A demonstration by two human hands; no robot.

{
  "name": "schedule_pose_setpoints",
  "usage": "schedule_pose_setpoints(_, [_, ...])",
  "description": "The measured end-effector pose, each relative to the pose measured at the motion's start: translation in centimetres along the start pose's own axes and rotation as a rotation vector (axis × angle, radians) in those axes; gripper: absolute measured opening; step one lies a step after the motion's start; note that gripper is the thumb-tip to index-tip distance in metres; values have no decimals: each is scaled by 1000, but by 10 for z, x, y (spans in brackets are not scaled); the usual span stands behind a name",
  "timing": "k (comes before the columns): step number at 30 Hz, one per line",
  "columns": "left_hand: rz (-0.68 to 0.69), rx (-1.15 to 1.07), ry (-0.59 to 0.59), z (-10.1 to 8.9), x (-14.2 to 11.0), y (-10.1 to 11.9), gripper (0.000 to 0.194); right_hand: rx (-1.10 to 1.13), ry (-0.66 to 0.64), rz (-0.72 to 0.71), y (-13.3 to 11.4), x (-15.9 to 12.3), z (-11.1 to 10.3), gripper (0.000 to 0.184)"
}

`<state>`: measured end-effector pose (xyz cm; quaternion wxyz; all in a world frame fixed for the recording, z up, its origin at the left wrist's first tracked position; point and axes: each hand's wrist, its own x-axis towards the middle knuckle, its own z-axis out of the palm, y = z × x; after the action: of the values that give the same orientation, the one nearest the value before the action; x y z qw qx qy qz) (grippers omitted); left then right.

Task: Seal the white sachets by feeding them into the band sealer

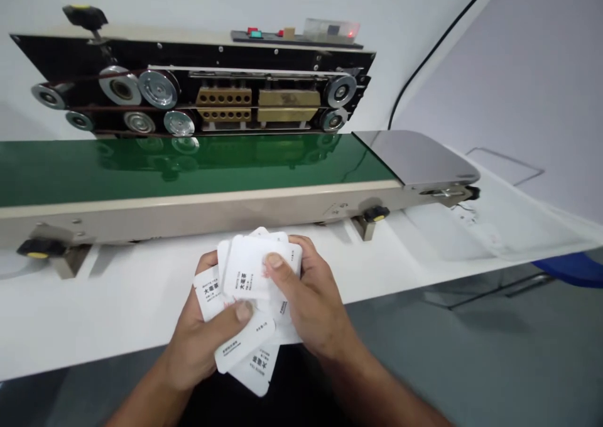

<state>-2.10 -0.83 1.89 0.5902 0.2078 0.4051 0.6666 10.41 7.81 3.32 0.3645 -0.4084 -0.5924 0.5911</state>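
Note:
My left hand [202, 345] and my right hand [306, 295] together hold a loose fan of white printed sachets [247, 270] with rounded corners and black Chinese text. My left thumb presses across the lower sachets, and my right thumb rests on the top one. Several sachets stick out past my fingers, and a few hang below my left hand. Both hands are over the front edge of a white table [108, 308], below a green conveyor belt [188, 166].
Behind the belt stands a band sealer [226, 81] with exposed pulleys, brass heating blocks and a control strip. A steel plate [417, 157] ends the conveyor at right. Black knobs [375, 213] sit on its beige frame. A black cable [436, 47] runs along the wall, and a blue object [568, 270] shows at far right.

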Motion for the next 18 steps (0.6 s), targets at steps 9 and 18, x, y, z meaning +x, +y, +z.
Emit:
schedule_pose_setpoints(9, [-97,75,2,-12,2,2,51,-289,107,-231,1,1,-3,26])
schedule_pose_setpoints(18, [-280,177,-213,-28,5,12,50,-845,-317,-569,-23,0,-28,45])
